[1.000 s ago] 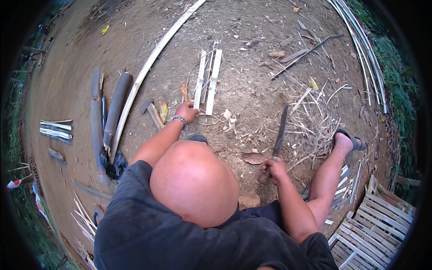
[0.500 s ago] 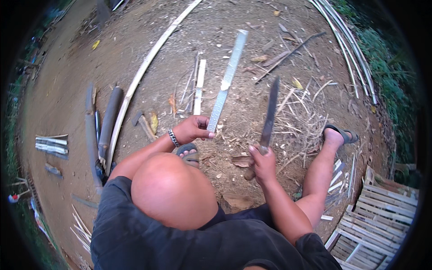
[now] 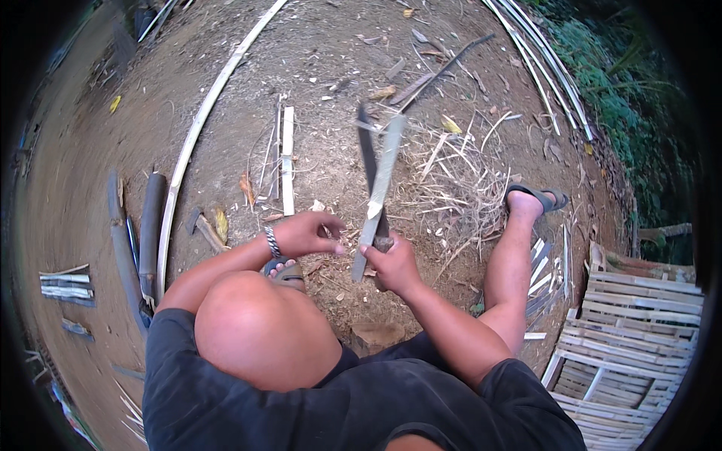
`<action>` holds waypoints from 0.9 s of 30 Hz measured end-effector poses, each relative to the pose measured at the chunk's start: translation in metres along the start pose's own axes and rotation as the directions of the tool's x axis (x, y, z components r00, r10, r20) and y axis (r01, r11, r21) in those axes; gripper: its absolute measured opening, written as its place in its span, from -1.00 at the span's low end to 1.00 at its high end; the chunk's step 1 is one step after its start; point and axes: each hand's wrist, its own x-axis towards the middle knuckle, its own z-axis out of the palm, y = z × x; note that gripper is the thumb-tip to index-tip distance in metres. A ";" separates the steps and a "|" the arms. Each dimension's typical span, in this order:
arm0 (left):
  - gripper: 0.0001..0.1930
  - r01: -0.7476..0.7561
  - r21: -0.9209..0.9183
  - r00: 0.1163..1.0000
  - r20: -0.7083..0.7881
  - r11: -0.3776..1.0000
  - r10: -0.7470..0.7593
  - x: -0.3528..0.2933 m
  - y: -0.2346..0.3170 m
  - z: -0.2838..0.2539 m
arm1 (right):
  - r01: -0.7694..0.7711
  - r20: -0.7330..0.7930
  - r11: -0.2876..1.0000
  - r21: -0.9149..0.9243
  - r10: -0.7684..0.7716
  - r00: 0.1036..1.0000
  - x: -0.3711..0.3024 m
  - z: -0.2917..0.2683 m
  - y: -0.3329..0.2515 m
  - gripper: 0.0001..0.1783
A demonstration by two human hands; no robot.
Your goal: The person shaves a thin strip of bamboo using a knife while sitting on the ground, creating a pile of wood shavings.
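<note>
My right hand [image 3: 396, 264] is closed round the handle of a long dark-bladed knife [image 3: 367, 150], with its thumb pressing a flat pale bamboo strip [image 3: 386, 161] against it. Strip and blade both point away from me, the strip crossing over the blade. A notch with a lighter patch shows about midway down the strip. Just left of the strip's lower end, my left hand [image 3: 301, 233], with a chain bracelet at the wrist, holds nothing. Its thumb and fingers are apart. Beyond it another pale strip [image 3: 288, 161] lies on the ground.
Thin shavings [image 3: 459, 180] are heaped to the right, near my sandalled foot [image 3: 535, 197]. An axe-like tool [image 3: 204, 228] and dark bamboo poles [image 3: 152, 225] lie left. A long pale pole [image 3: 203, 113] curves along the ground. A slatted bamboo panel [image 3: 632, 331] lies at lower right.
The bamboo strip has passed from my left hand to my right, which still holds the knife. My left hand has let go and opened. The knife has swung left behind the strip.
</note>
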 end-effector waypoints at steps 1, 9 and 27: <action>-0.39 -0.003 -0.060 0.998 -0.058 0.998 0.000 0.000 0.010 -0.008 | 0.057 -0.019 0.990 -0.130 -0.060 0.998 0.000 -0.003 0.010 -0.66; -0.67 0.024 -0.178 0.970 -0.236 0.984 -0.066 0.019 0.034 -0.005 | -0.068 0.105 0.892 -0.446 0.128 0.986 -0.015 -0.001 0.043 -0.63; -0.63 -0.183 -0.390 0.906 -0.423 0.903 0.001 0.044 0.042 -0.058 | -0.185 0.386 0.922 -0.341 0.317 0.866 -0.018 -0.009 0.053 -0.67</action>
